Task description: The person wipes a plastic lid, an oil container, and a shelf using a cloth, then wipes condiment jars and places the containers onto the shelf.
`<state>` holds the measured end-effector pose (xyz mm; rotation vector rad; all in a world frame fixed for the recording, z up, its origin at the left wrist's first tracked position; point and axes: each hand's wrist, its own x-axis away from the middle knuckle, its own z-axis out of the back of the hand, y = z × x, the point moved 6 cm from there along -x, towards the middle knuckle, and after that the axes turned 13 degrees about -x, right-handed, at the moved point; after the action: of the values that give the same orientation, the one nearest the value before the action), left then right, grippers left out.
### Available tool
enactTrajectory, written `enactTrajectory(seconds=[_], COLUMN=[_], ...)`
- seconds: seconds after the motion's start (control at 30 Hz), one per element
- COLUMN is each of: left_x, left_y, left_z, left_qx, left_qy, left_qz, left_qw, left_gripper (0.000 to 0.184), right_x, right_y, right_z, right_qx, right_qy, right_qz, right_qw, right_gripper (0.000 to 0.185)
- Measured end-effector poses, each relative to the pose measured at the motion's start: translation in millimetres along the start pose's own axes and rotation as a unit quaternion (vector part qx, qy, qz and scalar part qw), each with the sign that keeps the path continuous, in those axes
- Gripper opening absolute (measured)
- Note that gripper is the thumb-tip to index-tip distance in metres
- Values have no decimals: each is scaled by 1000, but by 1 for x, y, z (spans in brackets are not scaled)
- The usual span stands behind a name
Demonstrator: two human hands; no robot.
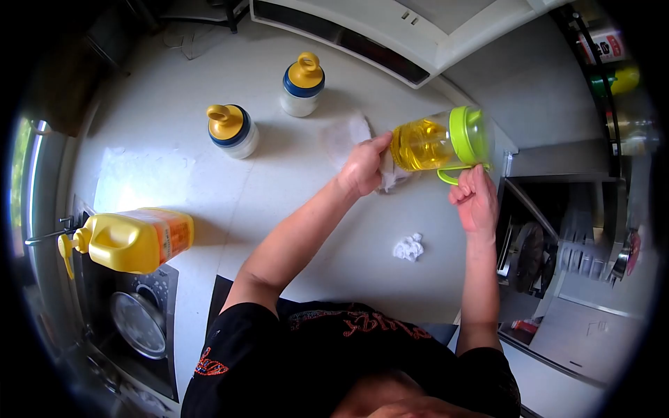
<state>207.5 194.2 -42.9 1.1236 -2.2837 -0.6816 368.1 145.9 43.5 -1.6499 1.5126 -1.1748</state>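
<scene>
Oil bottle was held sideways over the pale surface: right hand pinched its green handle; left hand touched its base, grip unclear. Yellow jug stood near the sink, two lidded jars farther back.

Pale kitchen table lit by daylight from a window at left; built-in sink near left, shelving far right, open drawer cabinet on the right
</scene>
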Motion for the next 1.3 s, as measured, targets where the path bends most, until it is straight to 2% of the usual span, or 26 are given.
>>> enactTrajectory(seconds=[0.03, 0.13, 0.33, 0.43, 0.57, 0.63, 1.03, 1.3], left_x=[4, 11, 31, 38, 32, 36, 38, 54], left_y=[-2, 2, -16, -25, -53, -52, -47, -26], left_z=[-5, -4, 5, 14, 32, 33, 34, 27], left_qx=[106, 94, -46, -81, -15, 33, 37, -23], left_qy=[-5, 20, 28, 21, -7, -14, -22, 20], left_qz=[62, 27, 119, 129, 113, 125, 131, 150], left_qw=[992, 995, 991, 988, 993, 991, 990, 988], left_gripper=[41, 45, 51, 50, 44, 41, 39, 40], right_x=[-4, -14, -55, -85, -125, -140, -175, -171], right_y=[-2, -12, -55, -71, -75, -75, -65, -60], right_z=[-7, -27, -77, -100, -115, -117, -103, -102], right_qx=[9, 25, 40, 48, 65, 85, 101, 133], right_qy=[2, 14, -7, -1, 58, 86, 116, 109], right_qz=[9, 26, 75, 106, 129, 132, 136, 143], right_qw=[1000, 999, 996, 993, 988, 984, 979, 975], right_gripper=[36, 36, 37, 37, 35, 33, 32, 28])
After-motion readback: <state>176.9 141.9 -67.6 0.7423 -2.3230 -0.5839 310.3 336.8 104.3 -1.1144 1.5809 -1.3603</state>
